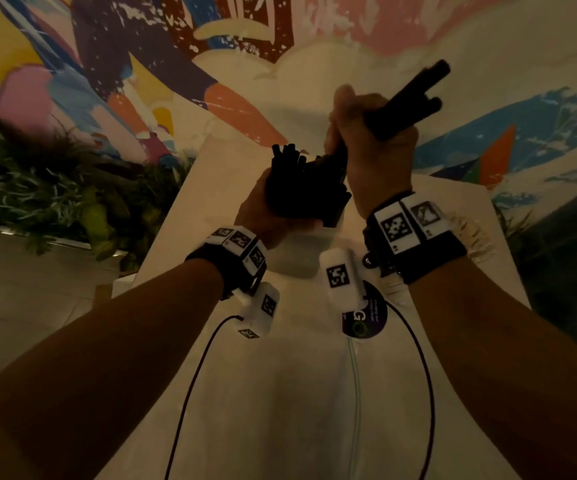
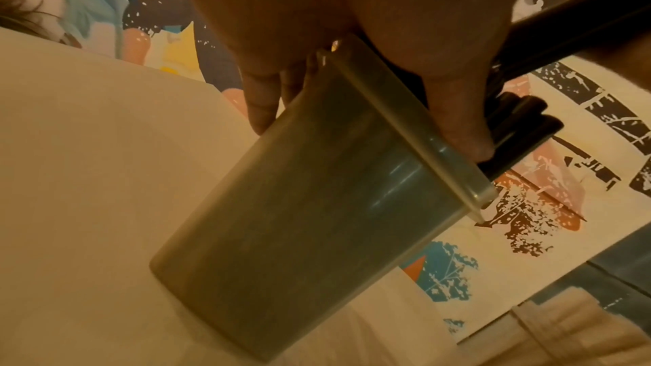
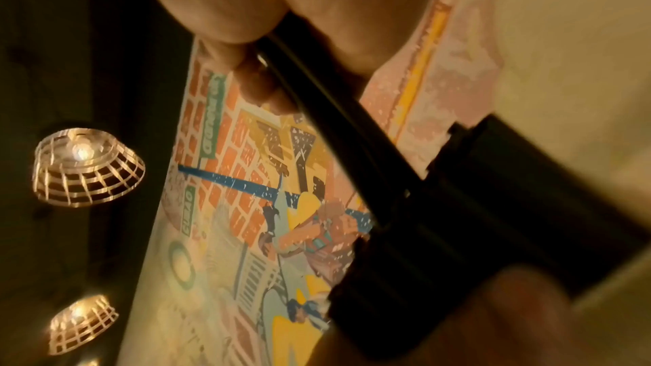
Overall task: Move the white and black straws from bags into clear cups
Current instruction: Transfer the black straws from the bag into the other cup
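My left hand grips a clear cup, tilted and lifted off the white table. The cup is packed with black straws whose ends stick out past its rim. My right hand is curled round a small bunch of black straws, held just above and right of the cup. Their lower ends reach into the cup's mouth among the other straws. The upper ends point up and to the right. I see no white straws or bags that I can make out.
A round dark disc with a green logo lies on the table near my right wrist. Something pale and fringed lies at the table's right side. A painted mural wall stands behind, with green plants on the left.
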A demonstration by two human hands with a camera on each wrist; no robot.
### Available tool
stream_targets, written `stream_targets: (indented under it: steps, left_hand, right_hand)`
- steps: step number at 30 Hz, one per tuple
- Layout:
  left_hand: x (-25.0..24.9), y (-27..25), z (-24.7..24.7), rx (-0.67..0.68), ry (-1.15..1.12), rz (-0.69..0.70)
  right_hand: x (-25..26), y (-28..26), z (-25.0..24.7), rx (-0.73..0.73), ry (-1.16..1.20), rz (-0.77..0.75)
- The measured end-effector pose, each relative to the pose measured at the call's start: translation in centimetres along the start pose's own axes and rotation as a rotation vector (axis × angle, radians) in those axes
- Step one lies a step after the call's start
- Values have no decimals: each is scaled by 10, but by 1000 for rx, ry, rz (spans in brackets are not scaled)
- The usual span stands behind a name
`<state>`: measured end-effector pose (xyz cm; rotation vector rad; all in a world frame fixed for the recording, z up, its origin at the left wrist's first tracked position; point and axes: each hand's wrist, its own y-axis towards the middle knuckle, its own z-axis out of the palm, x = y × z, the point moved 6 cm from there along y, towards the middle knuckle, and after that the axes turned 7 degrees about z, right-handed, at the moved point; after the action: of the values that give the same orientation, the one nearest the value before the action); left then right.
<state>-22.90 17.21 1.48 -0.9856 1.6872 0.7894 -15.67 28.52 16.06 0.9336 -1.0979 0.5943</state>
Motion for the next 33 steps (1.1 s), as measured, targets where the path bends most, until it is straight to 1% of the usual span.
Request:
stream_targets:
  steps: [2,5,8,10,13,15,18,21,23,25,27,33]
  left_hand:
    - [1,1,0,1,48,18]
    - [4,2,2,14,73,39]
    - [4,3,3,37,97,40]
    - [6,3,2,19,70,32]
    - [7,3,2,5,30,42]
    - [5,3,2,16,3,59]
    - [6,5,3,24,-33,66]
    - [12,8,4,28,-9,66]
    - [13,9,5,25,1,66]
    - [12,8,5,24,-9,64]
    - [10,7,5,22,-16,66]
    - [9,6,2,3,6,96]
  right_hand:
    - [-1,4,-6,-11,11,14]
    - [8,15,-15,-47,66,-19]
    - [-8,14,-15,-55,47,89]
    - [-13,11,-14,-56,33,115]
    - [-4,15,-14,-86,-6,29]
    - [-8,14,-11,-101,-45,26]
    - [-17,10,-4,-78,-107,47]
    - [-7,13,-11,-133,-112,-25]
    - [-3,15,-13,-129,-123,-58]
    - [-8,12,-6,-74,-199,-30]
    - [-14,8,-2,-48,-246,6]
    - [-1,12,2,-147,-113,20]
